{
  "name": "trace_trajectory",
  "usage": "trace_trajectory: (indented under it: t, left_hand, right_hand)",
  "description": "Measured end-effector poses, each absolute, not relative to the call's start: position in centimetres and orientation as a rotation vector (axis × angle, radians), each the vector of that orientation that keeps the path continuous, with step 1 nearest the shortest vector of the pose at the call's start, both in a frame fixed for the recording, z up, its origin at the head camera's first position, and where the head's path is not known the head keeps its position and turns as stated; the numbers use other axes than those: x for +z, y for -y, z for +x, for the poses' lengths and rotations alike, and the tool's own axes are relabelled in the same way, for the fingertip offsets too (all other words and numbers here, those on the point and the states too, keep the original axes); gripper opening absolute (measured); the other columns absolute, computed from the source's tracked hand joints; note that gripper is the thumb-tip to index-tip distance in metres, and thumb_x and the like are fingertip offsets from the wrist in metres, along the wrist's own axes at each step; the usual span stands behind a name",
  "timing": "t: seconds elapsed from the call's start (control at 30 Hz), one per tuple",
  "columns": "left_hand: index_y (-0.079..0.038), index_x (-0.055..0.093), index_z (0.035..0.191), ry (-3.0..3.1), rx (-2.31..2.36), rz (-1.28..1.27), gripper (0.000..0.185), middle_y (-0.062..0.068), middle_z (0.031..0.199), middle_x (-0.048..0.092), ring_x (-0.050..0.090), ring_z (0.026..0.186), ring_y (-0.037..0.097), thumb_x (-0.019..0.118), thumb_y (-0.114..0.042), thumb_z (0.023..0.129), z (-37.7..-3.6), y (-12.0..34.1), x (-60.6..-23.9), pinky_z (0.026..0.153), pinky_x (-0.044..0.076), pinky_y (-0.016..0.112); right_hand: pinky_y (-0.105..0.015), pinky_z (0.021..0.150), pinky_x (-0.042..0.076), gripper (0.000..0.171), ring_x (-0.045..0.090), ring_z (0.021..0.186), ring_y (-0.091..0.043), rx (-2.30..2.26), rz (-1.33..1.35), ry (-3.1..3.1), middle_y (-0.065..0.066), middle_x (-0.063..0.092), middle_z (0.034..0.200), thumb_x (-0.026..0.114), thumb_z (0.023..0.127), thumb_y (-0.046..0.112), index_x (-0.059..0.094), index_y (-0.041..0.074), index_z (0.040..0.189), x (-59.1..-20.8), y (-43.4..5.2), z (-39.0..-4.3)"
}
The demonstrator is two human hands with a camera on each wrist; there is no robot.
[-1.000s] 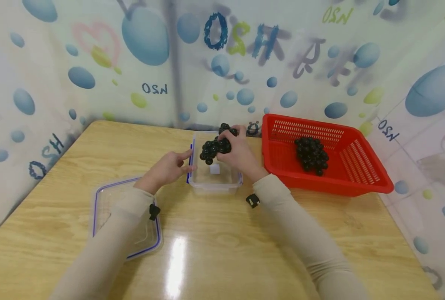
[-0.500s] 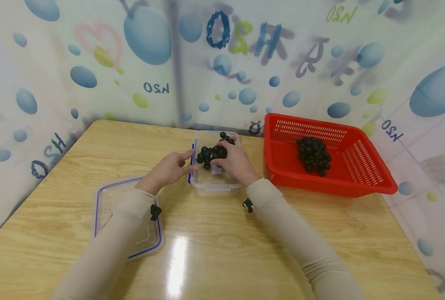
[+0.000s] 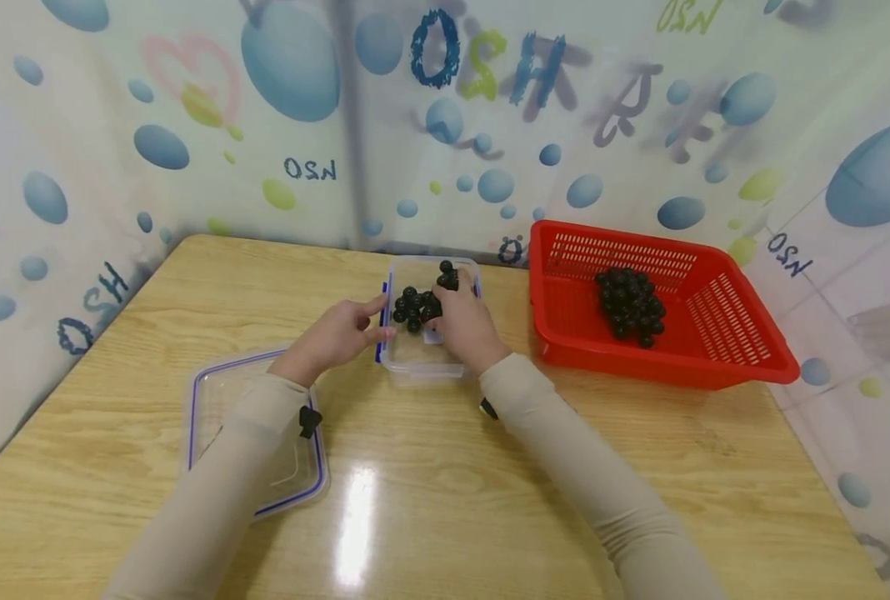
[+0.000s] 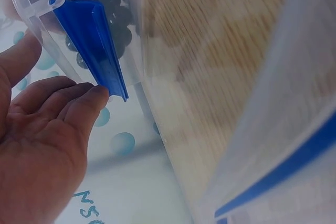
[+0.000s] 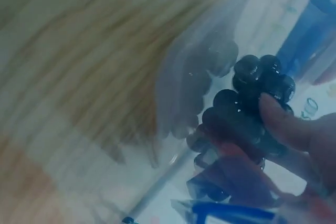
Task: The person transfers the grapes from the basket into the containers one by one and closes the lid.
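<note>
A clear plastic box with blue clips stands at the table's middle. My right hand grips a bunch of black grapes down inside the box; the right wrist view shows fingers curled round the grapes. My left hand rests with straight fingers against the box's left side. In the left wrist view the fingertips touch the blue clip. A second bunch of black grapes lies in the red basket at the right.
The box's clear lid with a blue rim lies on the wooden table under my left forearm. Patterned curtain walls close the table off at the back and on both sides.
My right hand has lowered the grape bunch from above the box down into it. The left hand has stayed against the box's side.
</note>
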State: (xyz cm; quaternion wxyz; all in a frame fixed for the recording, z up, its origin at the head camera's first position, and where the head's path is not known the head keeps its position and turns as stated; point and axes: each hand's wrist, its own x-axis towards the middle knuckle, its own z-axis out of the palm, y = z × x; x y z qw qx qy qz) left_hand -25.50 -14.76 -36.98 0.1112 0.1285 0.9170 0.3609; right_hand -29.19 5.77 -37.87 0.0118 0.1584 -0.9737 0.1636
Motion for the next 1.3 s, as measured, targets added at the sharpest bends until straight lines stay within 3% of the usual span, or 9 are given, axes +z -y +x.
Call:
trace_trajectory:
  t: [0.17, 0.53, 0.8, 1.03, 1.2, 1.3]
  left_hand:
    - [-0.010, 0.033, 0.152, -2.687, 1.066, 0.357, 0.064, 0.028, 0.147, 0.037, 0.043, 0.130, 0.043, 0.062, -0.030, 0.099, -25.52, 14.60, -36.77, 0.100, 0.042, 0.052]
    - [-0.011, 0.030, 0.153, -2.654, 1.067, 0.320, 0.066, 0.025, 0.150, 0.034, 0.040, 0.132, 0.043, 0.061, -0.033, 0.099, -25.35, 14.42, -36.67, 0.105, 0.036, 0.052]
    - [-0.011, 0.029, 0.154, -2.634, 1.082, 0.323, 0.065, 0.023, 0.153, 0.030, 0.040, 0.132, 0.043, 0.059, -0.032, 0.100, -25.19, 14.33, -36.97, 0.105, 0.035, 0.052]
    - [-0.011, 0.029, 0.154, -2.655, 1.059, 0.335, 0.066, 0.029, 0.148, 0.036, 0.042, 0.130, 0.043, 0.058, -0.036, 0.100, -25.38, 14.55, -36.92, 0.102, 0.039, 0.053]
    - [-0.012, 0.028, 0.154, -2.645, 1.062, 0.330, 0.066, 0.028, 0.150, 0.033, 0.038, 0.133, 0.043, 0.058, -0.036, 0.100, -25.40, 14.78, -36.97, 0.103, 0.038, 0.054]
    - [-0.013, 0.028, 0.154, -2.639, 1.060, 0.325, 0.066, 0.028, 0.150, 0.032, 0.038, 0.133, 0.043, 0.058, -0.035, 0.100, -25.46, 14.70, -36.97, 0.104, 0.036, 0.054]
  right_hand:
    - [-0.036, 0.069, 0.057, 0.044, 0.067, 0.080, -0.029, 0.348, 0.544, 3.009, -0.031, 0.030, 0.149, 0.067, 0.095, 0.015, 0.058, 0.010, 0.138, -37.86, -5.92, -29.05]
    - [-0.033, 0.066, 0.055, 0.049, 0.063, 0.066, -0.022, 0.302, 0.519, 3.069, -0.029, 0.027, 0.152, 0.066, 0.097, 0.023, 0.052, 0.015, 0.144, -37.78, -6.06, -28.86]
    - [-0.034, 0.065, 0.056, 0.052, 0.062, 0.064, -0.020, 0.185, 0.538, 3.065, -0.030, 0.028, 0.150, 0.066, 0.097, 0.024, 0.050, 0.015, 0.145, -38.05, -6.19, -28.59]
    - [-0.036, 0.066, 0.057, 0.050, 0.062, 0.066, -0.022, 0.150, 0.557, 3.015, -0.028, 0.032, 0.148, 0.067, 0.096, 0.025, 0.053, 0.014, 0.142, -38.20, -5.99, -28.75]
    - [-0.032, 0.059, 0.054, 0.057, 0.060, 0.059, -0.019, 0.234, 0.551, 3.055, -0.027, 0.019, 0.156, 0.068, 0.095, 0.022, 0.047, 0.015, 0.148, -38.03, -5.97, -28.88]
    - [-0.033, 0.061, 0.054, 0.063, 0.064, 0.066, -0.022, 0.294, 0.538, 3.087, -0.023, 0.013, 0.160, 0.068, 0.095, 0.021, 0.040, 0.017, 0.152, -37.53, -6.33, -28.62]
